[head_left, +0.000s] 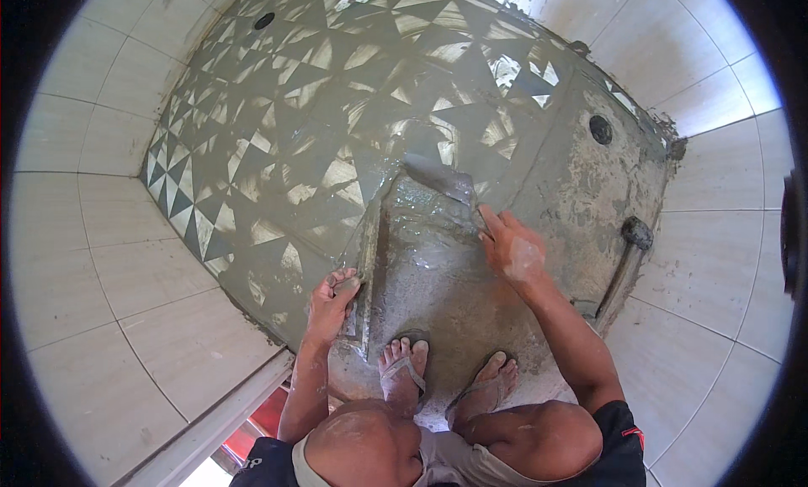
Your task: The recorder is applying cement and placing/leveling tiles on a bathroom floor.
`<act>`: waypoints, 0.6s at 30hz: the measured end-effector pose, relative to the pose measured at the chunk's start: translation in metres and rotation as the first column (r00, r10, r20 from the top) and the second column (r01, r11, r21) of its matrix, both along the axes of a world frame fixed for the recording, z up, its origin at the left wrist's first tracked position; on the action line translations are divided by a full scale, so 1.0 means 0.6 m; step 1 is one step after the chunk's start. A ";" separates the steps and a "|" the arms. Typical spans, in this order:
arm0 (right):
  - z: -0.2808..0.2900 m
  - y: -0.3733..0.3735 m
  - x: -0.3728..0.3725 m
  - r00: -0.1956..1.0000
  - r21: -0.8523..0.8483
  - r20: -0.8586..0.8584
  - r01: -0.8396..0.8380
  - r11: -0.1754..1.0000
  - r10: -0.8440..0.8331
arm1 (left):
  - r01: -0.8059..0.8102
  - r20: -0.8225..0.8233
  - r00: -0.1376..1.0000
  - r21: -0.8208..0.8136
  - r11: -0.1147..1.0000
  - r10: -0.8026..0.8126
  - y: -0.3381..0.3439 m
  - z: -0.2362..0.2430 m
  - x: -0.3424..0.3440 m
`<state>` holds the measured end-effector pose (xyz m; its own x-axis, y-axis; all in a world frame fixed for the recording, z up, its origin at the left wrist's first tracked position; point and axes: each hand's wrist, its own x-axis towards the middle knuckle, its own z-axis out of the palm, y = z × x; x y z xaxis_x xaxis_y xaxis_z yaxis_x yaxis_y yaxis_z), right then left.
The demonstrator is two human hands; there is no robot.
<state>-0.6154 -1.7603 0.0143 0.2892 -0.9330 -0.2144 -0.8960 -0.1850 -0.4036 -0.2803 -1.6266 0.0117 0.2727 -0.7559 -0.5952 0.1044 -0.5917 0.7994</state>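
My right hand (515,251) grips a metal trowel (438,174), whose blade lies in wet grey mortar (429,218) on a bare patch of floor. My left hand (332,298) is closed on a thin grey piece at the lower end of a long narrow edge (368,251); I cannot make out what it is. Left of and beyond both hands, triangle-patterned floor tiles (311,100) are smeared with grey grout. My sandalled feet (404,373) are below the mortar, between my forearms.
A mallet (636,234) lies along the right wall. A round drain opening (600,130) is in the rough right strip of floor, and a dark round hole (264,21) is at the back left. Tiled walls (118,260) surround the floor. A door threshold (219,411) is at lower left.
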 end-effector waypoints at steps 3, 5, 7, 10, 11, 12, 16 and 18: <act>-0.023 -0.011 0.009 1.000 -0.082 0.011 -0.029 0.996 0.030 | 0.010 -0.024 1.000 0.035 0.999 -0.009 0.002 0.004 0.002; -0.019 -0.016 0.024 0.998 -0.046 -0.006 -0.055 0.997 0.055 | 0.014 -0.041 0.999 0.067 0.998 -0.011 0.008 0.004 0.011; -0.022 -0.013 0.026 0.997 -0.013 -0.030 -0.078 0.997 0.078 | 0.078 0.028 0.997 -0.008 0.997 -0.078 0.010 -0.008 0.013; -0.032 0.011 0.007 0.982 -0.010 0.034 -0.185 0.983 0.185 | 0.081 0.000 0.997 0.185 0.979 -0.082 0.008 -0.004 0.012; -0.028 0.021 0.003 0.972 -0.014 0.069 -0.225 0.974 0.226 | 0.076 0.000 0.997 0.187 0.979 -0.077 0.009 -0.003 0.012; -0.023 0.030 -0.002 0.958 -0.020 0.104 -0.266 0.964 0.267 | 0.102 -0.026 0.995 0.212 0.972 -0.099 0.012 -0.002 0.012; 0.012 0.063 -0.021 0.972 0.014 0.146 -0.186 0.983 0.182 | 0.177 -0.124 0.979 0.131 0.976 -0.161 0.046 0.007 0.023; 0.001 0.085 -0.053 0.985 -0.026 0.135 -0.105 0.994 0.108 | 0.243 -0.087 0.968 0.075 0.967 -0.236 0.053 0.000 0.015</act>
